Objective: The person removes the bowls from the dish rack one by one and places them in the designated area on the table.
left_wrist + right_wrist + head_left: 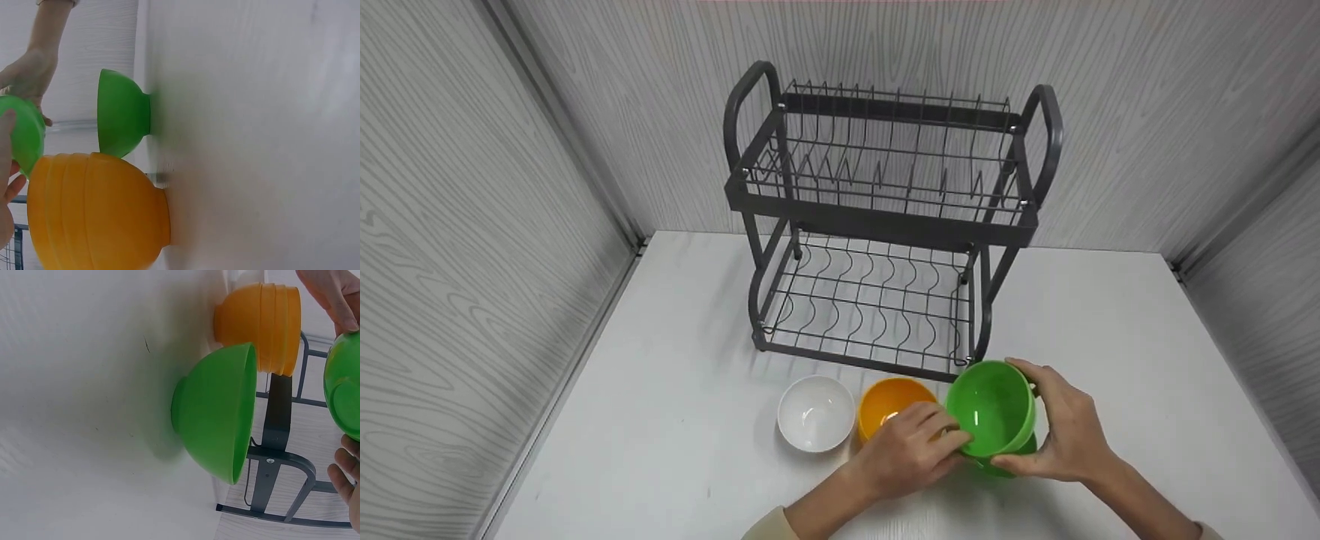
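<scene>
A green bowl (988,405) is held up off the table, tilted, its inside facing the head camera. My right hand (1065,431) grips it from the right, thumb low on the near side and fingers at the far rim. At its left edge the fingers of my left hand (911,450) pinch the rim. Underneath, a second green bowl (216,413) stands upright on the table, mostly hidden in the head view. Just left of it is a stack of nested orange bowls (107,208), partly covered by my left hand in the head view.
A white bowl (816,414) stands left of the orange stack. Behind the bowls rises a two-tier dark metal dish rack (881,217) with wire shelves. Wood-grain panels (457,225) enclose the white table (660,420) at the back and sides.
</scene>
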### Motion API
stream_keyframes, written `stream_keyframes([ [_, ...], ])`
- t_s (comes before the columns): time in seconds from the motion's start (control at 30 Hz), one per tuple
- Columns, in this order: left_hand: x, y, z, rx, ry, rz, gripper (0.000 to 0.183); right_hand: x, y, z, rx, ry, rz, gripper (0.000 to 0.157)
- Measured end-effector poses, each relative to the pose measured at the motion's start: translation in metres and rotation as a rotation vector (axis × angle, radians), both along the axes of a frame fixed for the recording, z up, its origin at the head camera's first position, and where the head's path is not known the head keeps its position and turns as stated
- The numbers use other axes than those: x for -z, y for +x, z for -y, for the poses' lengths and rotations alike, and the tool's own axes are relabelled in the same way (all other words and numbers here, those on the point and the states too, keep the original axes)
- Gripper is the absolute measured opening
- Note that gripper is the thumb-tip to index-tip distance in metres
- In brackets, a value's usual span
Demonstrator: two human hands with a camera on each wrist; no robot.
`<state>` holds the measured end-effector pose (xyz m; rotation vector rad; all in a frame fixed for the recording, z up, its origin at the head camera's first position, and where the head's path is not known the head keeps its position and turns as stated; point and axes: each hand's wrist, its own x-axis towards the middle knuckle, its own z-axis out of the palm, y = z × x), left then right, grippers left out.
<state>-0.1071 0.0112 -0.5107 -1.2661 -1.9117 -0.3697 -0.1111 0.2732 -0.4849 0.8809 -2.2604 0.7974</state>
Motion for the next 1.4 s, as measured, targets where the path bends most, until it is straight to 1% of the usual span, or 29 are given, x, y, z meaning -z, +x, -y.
stream_keyframes([
  [0.13,0.001,-0.001,-0.001,0.015,-0.008,-0.015,0.011,0.002,0.001,-0.001,0.0,-0.011,0.009,0.117],
  [0.33,0.0,-0.002,0.0,0.031,-0.014,-0.07,0.0,0.0,0.004,-0.001,0.006,-0.007,0.054,0.119],
  [0.47,-0.002,-0.003,0.0,0.042,-0.007,-0.111,0.007,-0.002,0.006,0.0,0.016,0.0,0.066,0.12],
  [0.53,-0.003,-0.003,0.001,0.045,-0.005,-0.123,0.007,-0.003,0.006,0.0,0.019,-0.001,0.068,0.121],
  [0.7,-0.007,-0.004,0.002,0.043,-0.023,-0.125,0.007,-0.004,0.009,-0.001,0.038,0.02,0.093,0.122],
  [0.9,-0.009,-0.006,0.005,0.051,-0.075,-0.116,0.008,-0.01,0.014,-0.006,0.098,0.092,0.172,0.123],
  [1.17,-0.008,-0.007,0.008,0.044,-0.14,-0.134,0.012,-0.018,0.016,-0.01,0.104,0.209,0.207,0.123],
  [1.4,-0.007,-0.009,0.006,0.051,-0.164,-0.174,0.011,-0.025,0.015,-0.011,0.14,0.342,0.235,0.122],
])
